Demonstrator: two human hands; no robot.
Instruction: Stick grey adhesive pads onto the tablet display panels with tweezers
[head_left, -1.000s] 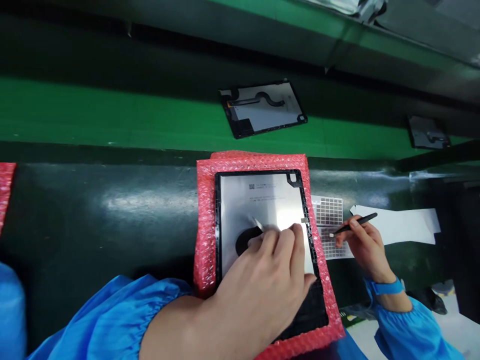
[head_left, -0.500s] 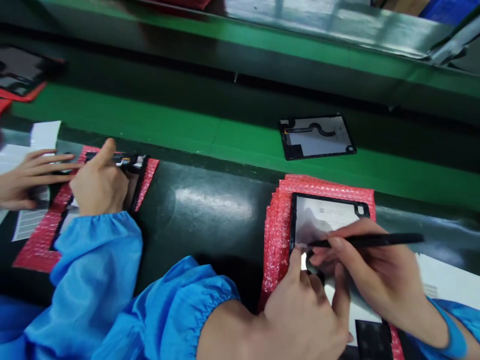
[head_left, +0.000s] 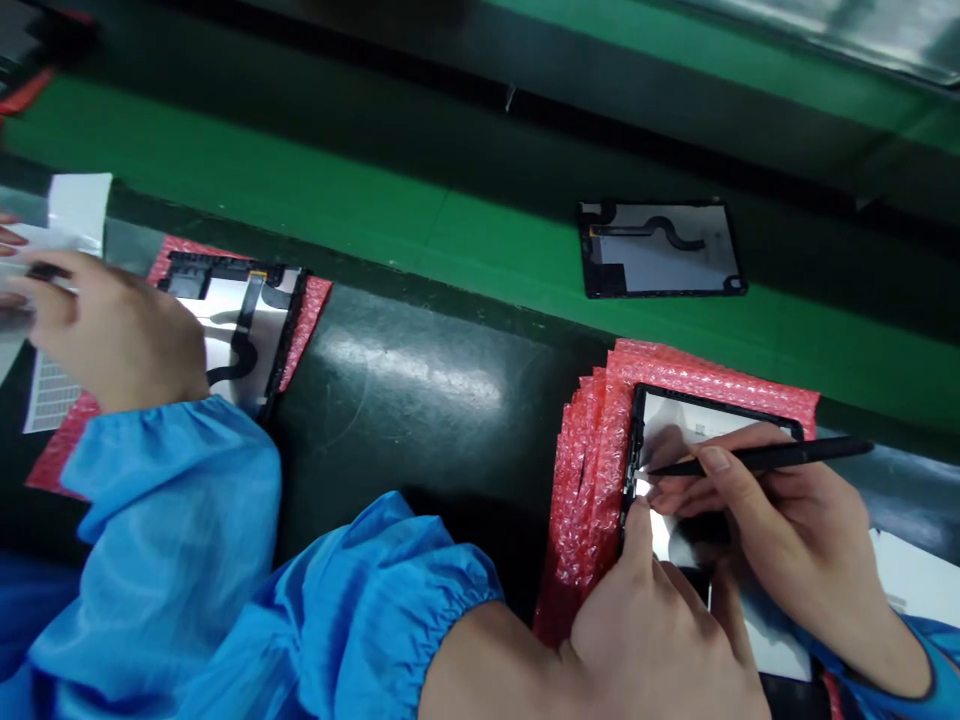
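Observation:
A tablet screen panel, pale-backed with a black frame, lies on a stack of pink bubble-wrap sheets. My left hand holds it down, one fingertip pressing by the left frame edge and the other fingers bent and partly hidden. Between thumb and fingers of my right hand are black tweezers, held like a pen. Their tip points at the left frame edge, just above my left fingertip. A small bright spot shows there; what the tip touches is too small to tell.
Another screen panel with a curved black flex cable lies on the green strip. At left, a co-worker's hand is beside a panel on pink bubble wrap. White sheets lie there, and white paper at right.
My tweezers' tip and left fingertip have shifted to the panel's left frame edge. The co-worker's hand has moved left off its panel, uncovering the flex cable. The camera view has tilted slightly.

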